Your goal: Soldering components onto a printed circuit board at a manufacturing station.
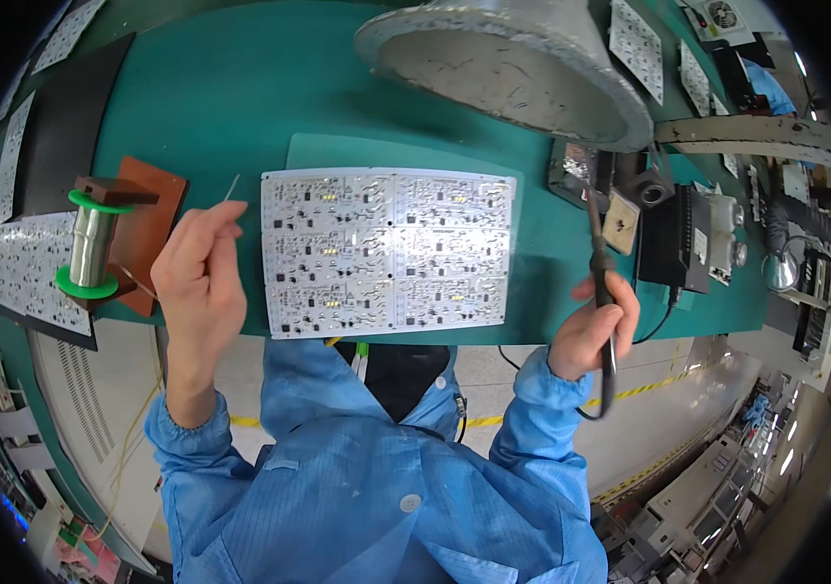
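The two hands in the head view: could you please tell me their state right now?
Left hand: closed, pinching the solder wire.
Right hand: closed around the soldering iron.

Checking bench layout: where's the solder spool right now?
Head view, left side: the solder spool is on its brown holder, left of the central circuit board.

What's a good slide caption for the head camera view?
Right hand holding a soldering iron, left hand pinching solder wire, on either side of a white circuit board panel.
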A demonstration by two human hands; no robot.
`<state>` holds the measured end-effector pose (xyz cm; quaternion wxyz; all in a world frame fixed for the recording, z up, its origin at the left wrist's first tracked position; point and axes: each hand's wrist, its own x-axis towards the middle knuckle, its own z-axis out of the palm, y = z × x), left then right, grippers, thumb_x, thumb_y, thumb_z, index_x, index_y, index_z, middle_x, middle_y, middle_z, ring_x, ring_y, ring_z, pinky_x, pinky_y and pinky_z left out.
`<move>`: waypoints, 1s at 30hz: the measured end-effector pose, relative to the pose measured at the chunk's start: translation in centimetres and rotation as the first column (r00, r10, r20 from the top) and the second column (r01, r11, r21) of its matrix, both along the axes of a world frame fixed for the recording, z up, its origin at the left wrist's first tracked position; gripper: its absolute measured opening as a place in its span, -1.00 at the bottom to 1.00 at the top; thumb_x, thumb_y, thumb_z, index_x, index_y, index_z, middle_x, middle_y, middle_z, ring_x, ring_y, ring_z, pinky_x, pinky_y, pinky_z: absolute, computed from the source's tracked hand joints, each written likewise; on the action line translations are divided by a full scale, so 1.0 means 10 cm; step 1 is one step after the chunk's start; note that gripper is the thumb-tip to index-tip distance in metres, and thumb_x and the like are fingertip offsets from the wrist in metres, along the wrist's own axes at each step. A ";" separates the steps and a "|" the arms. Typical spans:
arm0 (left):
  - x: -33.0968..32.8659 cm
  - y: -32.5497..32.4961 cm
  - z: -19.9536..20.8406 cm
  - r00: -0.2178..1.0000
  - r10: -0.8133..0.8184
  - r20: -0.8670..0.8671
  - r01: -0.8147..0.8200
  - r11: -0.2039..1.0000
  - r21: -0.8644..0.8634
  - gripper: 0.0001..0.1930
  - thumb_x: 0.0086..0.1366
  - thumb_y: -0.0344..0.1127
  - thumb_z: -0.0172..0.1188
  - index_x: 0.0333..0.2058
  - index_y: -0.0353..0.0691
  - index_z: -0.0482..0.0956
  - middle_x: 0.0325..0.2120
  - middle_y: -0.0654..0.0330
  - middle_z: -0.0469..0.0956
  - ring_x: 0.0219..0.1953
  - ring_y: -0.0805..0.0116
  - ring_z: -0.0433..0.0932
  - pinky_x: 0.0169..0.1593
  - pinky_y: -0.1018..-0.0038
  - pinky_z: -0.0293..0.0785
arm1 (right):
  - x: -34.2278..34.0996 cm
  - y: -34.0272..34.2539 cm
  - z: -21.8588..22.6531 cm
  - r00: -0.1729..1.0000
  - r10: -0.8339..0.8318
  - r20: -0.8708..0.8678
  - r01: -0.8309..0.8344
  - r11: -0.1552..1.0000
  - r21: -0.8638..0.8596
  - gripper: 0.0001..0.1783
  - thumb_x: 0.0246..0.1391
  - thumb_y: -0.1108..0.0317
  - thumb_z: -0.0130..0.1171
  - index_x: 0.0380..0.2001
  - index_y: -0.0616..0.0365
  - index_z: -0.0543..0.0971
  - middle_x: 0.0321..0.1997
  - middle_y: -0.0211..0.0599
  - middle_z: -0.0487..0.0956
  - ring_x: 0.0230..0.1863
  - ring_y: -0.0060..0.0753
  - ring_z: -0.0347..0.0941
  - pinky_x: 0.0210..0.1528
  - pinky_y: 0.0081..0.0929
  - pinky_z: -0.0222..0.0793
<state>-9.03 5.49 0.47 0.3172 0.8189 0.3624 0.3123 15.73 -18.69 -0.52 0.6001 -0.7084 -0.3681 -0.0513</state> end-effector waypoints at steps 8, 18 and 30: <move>-0.06 0.06 -0.26 0.991 0.011 0.132 -0.013 1.000 0.021 -0.86 0.20 -0.64 -0.01 -0.34 -0.36 0.53 -0.44 0.19 0.48 -0.49 0.51 0.42 -0.46 0.64 0.28 | 0.25 0.04 -0.18 0.985 -0.017 0.169 0.082 0.917 -0.391 -0.36 0.21 0.04 -0.03 0.16 0.33 0.25 0.05 -0.06 0.49 0.09 -0.16 0.32 0.18 -0.28 0.12; -0.08 0.05 -0.34 0.968 0.029 0.248 -0.023 0.999 -0.027 -0.87 0.04 -0.69 0.06 -0.47 -0.34 0.51 -0.35 0.25 0.47 -0.67 0.74 0.19 -0.63 0.71 0.05 | 0.15 0.08 -0.09 0.998 -0.028 0.063 0.051 0.914 -0.403 -0.44 0.22 0.23 -0.06 0.20 0.31 0.21 0.15 0.00 0.40 0.20 -0.26 0.28 0.21 -0.42 0.11; -0.13 0.05 -0.28 0.966 -0.004 0.260 0.033 0.994 -0.106 -0.93 -0.17 -0.64 -0.07 -0.68 -0.36 0.35 -0.38 0.15 0.44 -0.71 0.67 0.17 -0.66 0.68 0.01 | -0.26 0.32 -0.16 0.998 0.023 -0.050 -0.031 0.987 -0.157 -0.43 0.15 0.34 0.09 0.19 0.28 0.22 0.09 0.06 0.44 -0.10 -0.33 0.45 0.02 -0.40 0.34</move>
